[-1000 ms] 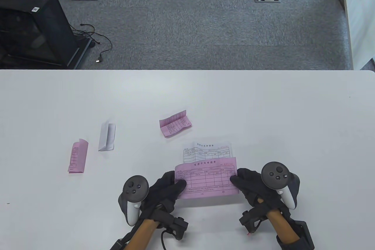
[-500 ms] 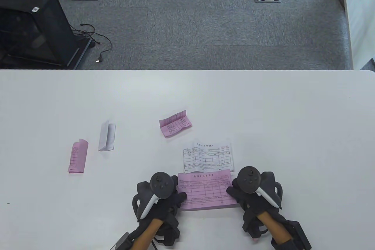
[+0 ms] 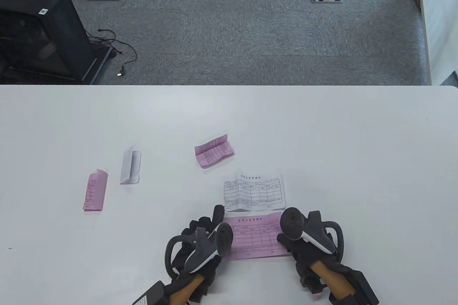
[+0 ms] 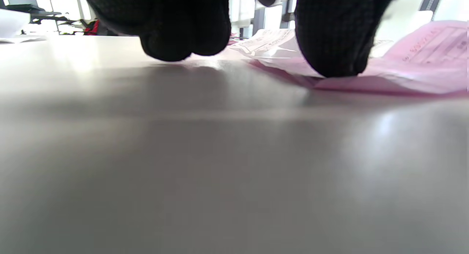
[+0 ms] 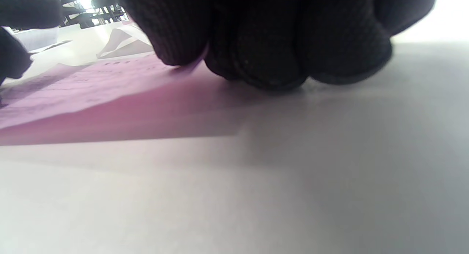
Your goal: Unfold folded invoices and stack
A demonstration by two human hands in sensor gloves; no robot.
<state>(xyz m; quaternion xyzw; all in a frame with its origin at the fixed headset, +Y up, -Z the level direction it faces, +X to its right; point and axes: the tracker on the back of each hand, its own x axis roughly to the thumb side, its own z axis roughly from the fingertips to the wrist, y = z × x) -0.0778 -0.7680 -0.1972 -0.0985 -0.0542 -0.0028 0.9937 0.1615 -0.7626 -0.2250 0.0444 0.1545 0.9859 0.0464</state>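
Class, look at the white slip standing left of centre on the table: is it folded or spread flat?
Folded. The white slip stands tented on the table, creased along its top, with no printed form visible.

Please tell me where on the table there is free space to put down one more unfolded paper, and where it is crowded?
Free: the table right of the white unfolded invoice, and the far strip beyond the folded pink invoice. Crowded: the near middle, where both hands press the pink unfolded invoice, and the left, with two more folded slips.

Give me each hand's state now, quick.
Left hand: fingertips on the unfolded pink paper invoice; grip cannot be told.
Right hand: fingers on the same invoice; cannot be told.
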